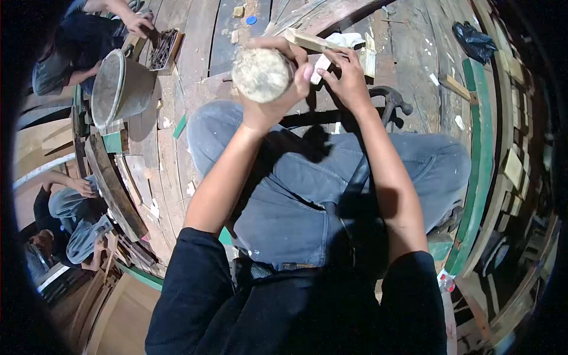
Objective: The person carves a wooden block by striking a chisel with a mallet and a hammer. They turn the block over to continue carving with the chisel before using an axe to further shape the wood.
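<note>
My left hand (278,106) is wrapped round a pale round block (262,75), its flat, worn end facing up toward me. The thumb lies along its right side. Close by on the right, my right hand (349,80) is closed on a light wooden strip (305,40), which slants up to the left above the boards. A short white piece (320,68) shows between the two hands, by the right fingertips. A claw hammer (390,105) lies just right of my right wrist, its handle partly hidden by my forearm.
My crossed legs (278,207) sit on the plank floor (195,65). A bucket (121,89) and a nail-filled box (167,50) stand left, near another person's hand (139,23). Another person (71,219) sits lower left. Right are a green beam (473,165) and black plastic bag (473,41).
</note>
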### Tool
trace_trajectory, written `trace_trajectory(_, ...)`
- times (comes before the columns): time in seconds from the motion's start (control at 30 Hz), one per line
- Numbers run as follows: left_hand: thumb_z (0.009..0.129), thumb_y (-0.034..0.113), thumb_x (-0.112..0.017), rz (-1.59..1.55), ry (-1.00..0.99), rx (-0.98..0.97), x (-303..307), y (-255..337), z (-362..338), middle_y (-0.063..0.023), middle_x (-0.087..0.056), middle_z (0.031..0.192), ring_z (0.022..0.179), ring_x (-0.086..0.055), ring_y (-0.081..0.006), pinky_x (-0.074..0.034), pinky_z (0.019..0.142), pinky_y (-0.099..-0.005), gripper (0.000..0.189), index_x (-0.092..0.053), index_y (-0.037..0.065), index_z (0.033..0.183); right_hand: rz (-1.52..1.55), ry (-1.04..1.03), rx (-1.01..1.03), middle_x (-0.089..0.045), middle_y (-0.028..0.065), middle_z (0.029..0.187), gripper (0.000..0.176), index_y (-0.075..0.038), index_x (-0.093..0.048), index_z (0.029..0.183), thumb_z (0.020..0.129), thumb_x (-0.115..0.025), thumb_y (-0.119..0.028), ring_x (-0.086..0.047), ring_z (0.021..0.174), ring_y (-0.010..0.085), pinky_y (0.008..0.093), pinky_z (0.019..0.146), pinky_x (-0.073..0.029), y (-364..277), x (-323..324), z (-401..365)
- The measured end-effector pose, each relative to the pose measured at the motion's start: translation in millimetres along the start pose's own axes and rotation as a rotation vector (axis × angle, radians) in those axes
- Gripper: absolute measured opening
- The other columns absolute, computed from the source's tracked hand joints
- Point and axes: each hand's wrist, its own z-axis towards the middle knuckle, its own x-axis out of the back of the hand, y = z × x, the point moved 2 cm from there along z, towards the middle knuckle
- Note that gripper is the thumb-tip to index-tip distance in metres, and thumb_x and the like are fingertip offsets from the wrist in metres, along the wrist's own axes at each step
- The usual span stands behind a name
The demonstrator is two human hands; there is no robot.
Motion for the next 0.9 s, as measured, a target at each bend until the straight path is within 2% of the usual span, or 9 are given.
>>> trace_trajectory(0.13,0.077,0.000,-0.072,-0.176,-0.074,-0.085,-3,-2,-16,-0.0017,-0.058,0.079,0.073,-0.056,-0.0106,-0.047,0.069,-0.0251,0.037,-0.046,0.003,0.102,0.053,0.003,-0.029,-0.052,0.0156,0.121,0.046,-0.007,-0.064,0.120,0.077,-0.078,-0.018,-0.056,0.111,0.0319,0.0390,0.097,-0.046,3,-2,0)
trace_trajectory(0.23,0.078,-0.001,-0.071,-0.318,-0.096,0.121,2,-1,-24,-0.0027,-0.058,0.079,0.074,-0.056,-0.0106,-0.048,0.069,-0.0255,0.031,-0.049,0.004,0.099,0.034,0.021,0.000,-0.053,0.0153,0.120,0.045,-0.007,-0.064,0.120,0.078,-0.077,-0.017,-0.056,0.111,0.0323,0.0391,0.097,-0.046,4,-2,-3)
trace_trajectory(0.43,0.077,0.004,-0.075,-0.113,-0.067,0.144,7,-3,-29,-0.0048,-0.059,0.081,0.074,-0.058,-0.0133,-0.049,0.069,-0.0276,0.027,-0.057,0.003,0.097,-0.171,-0.043,-0.104,-0.055,0.0195,0.121,0.045,-0.009,-0.058,0.124,0.082,-0.071,-0.019,-0.059,0.107,0.0369,0.0445,0.091,-0.049,-24,51,-14)
trace_trajectory(0.5,0.077,0.005,-0.076,-0.101,-0.066,0.147,8,-2,-30,-0.0050,-0.060,0.081,0.075,-0.059,-0.0133,-0.050,0.069,-0.0281,0.028,-0.057,0.003,0.097,-0.435,-0.234,-0.359,-0.065,0.0222,0.104,0.046,-0.003,-0.059,0.116,0.087,-0.065,-0.038,-0.063,0.100,0.0387,0.0484,0.084,-0.051,-43,92,-19)
trace_trajectory(0.63,0.076,0.009,-0.077,-0.140,-0.011,0.231,5,-2,-32,-0.0050,-0.061,0.079,0.074,-0.059,-0.0126,-0.050,0.069,-0.0279,0.031,-0.057,0.004,0.099,-0.589,-0.484,-0.641,-0.064,0.0276,0.111,0.082,0.004,-0.045,0.129,0.082,-0.060,-0.063,-0.065,0.099,0.0413,0.0522,0.086,-0.049,-54,114,-69)
trace_trajectory(0.7,0.078,0.010,-0.077,-0.127,-0.019,0.236,6,0,-29,-0.0051,-0.061,0.079,0.074,-0.059,-0.0121,-0.050,0.070,-0.0274,0.030,-0.057,0.004,0.099,-0.685,-0.654,-0.599,-0.066,0.0258,0.108,0.085,-0.005,-0.038,0.141,0.079,-0.065,-0.056,-0.067,0.098,0.0363,0.0514,0.086,-0.047,-60,88,-89)
trace_trajectory(0.77,0.078,0.010,-0.077,-0.135,-0.017,0.211,6,4,-27,-0.0051,-0.062,0.080,0.075,-0.059,-0.0117,-0.050,0.070,-0.0272,0.029,-0.058,0.003,0.099,-0.858,-0.523,-0.472,-0.067,0.0228,0.103,0.081,-0.012,-0.038,0.142,0.078,-0.068,-0.052,-0.066,0.101,0.0335,0.0496,0.086,-0.047,-54,68,-102)
trace_trajectory(0.8,0.078,0.009,-0.077,-0.207,0.001,0.236,6,5,-27,-0.0050,-0.062,0.080,0.074,-0.058,-0.0112,-0.050,0.070,-0.0274,0.026,-0.060,0.003,0.096,-0.742,-0.529,-0.585,-0.066,0.0233,0.103,0.074,-0.015,-0.041,0.140,0.077,-0.071,-0.041,-0.065,0.100,0.0348,0.0481,0.086,-0.047,-57,73,-96)
trace_trajectory(0.9,0.077,0.009,-0.077,-0.112,0.002,0.184,9,3,-24,-0.0045,-0.063,0.078,0.072,-0.058,-0.0107,-0.050,0.069,-0.0273,0.024,-0.061,0.003,0.094,-0.407,-0.167,-0.629,-0.063,0.0273,0.109,0.069,-0.012,-0.043,0.138,0.077,-0.070,-0.026,-0.063,0.100,0.0387,0.0460,0.087,-0.048,-28,76,-104)
